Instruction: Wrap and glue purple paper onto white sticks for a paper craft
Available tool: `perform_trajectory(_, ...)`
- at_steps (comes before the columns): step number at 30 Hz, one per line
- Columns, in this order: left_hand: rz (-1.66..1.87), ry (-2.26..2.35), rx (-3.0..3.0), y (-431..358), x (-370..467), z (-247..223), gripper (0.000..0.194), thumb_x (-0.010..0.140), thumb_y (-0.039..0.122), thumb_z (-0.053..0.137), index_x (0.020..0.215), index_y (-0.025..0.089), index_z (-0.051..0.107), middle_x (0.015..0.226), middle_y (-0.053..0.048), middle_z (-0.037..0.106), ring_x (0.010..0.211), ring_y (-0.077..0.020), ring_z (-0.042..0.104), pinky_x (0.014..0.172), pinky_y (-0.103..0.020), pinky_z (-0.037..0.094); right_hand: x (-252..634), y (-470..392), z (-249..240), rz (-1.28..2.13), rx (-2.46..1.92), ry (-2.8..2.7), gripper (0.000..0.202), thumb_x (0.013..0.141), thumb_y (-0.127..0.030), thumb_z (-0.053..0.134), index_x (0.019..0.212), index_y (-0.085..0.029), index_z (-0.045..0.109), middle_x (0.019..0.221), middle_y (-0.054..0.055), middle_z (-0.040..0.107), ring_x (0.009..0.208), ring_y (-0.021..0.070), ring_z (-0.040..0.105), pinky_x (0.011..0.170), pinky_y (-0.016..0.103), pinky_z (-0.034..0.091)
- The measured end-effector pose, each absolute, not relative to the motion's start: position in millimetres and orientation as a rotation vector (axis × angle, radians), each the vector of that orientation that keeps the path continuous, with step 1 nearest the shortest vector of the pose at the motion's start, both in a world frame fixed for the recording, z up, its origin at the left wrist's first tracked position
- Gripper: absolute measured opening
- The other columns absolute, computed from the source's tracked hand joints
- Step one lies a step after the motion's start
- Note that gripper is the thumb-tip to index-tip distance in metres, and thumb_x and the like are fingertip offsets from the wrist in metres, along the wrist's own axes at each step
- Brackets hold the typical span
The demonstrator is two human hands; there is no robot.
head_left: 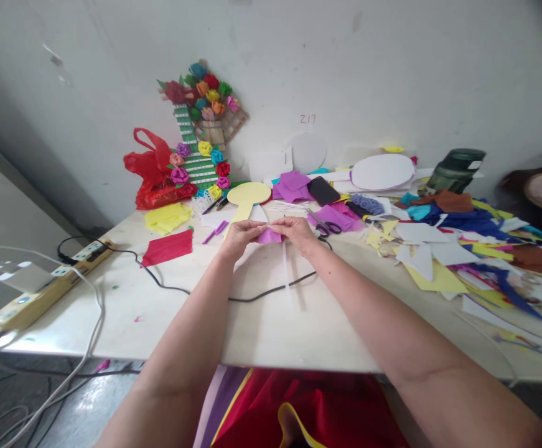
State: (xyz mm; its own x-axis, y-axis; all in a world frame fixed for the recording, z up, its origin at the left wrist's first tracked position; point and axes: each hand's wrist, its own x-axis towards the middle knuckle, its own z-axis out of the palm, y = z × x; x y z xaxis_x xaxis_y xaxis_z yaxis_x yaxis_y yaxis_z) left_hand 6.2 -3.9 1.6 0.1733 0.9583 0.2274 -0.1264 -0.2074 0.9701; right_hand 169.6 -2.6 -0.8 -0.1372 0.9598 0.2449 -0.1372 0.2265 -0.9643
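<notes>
Purple paper [269, 236] sits over the table [261, 330], pinched between the fingertips of the left hand [245, 238] and right hand [295, 233]. A pale strip [286, 270] hangs just below it. From here I see scissors [327, 228] near the right hand and a yellow disc [249, 195] beyond both.

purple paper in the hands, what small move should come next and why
Perhaps pinch the purple paper a little more firmly: the left hand and right hand meet at its upper edge, while its lower part shows loose below the fingers.
</notes>
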Motion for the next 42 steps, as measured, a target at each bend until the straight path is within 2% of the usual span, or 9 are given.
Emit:
perform_trajectory(23,1.25,0.779,1.239,-4.5,5.5,2.3,0.025,0.053,0.026,0.076,0.073,0.012,0.069,0.059,-0.002,0.062,0.049,-0.0082,0.054,0.049,-0.022,0.047,168.0,-4.7,1.2,1.306,-0.781,-1.24,0.018,0.053,-0.027,0.072,0.068,-0.017,0.069,0.058,0.0,0.062,0.052,0.0101,0.053,0.054,0.025,0.044)
perform_trajectory(42,1.23,0.734,1.158,-3.1,5.7,0.7,0.026,0.051,0.022,0.077,0.073,0.011,0.068,0.061,-0.002,0.063,0.053,-0.0098,0.058,0.051,-0.022,0.052,168.6,-9.1,7.9,1.334,-0.747,-1.265,0.016,0.052,-0.024,0.071,0.064,-0.015,0.068,0.054,-0.001,0.061,0.047,0.0083,0.05,0.049,0.023,0.041)
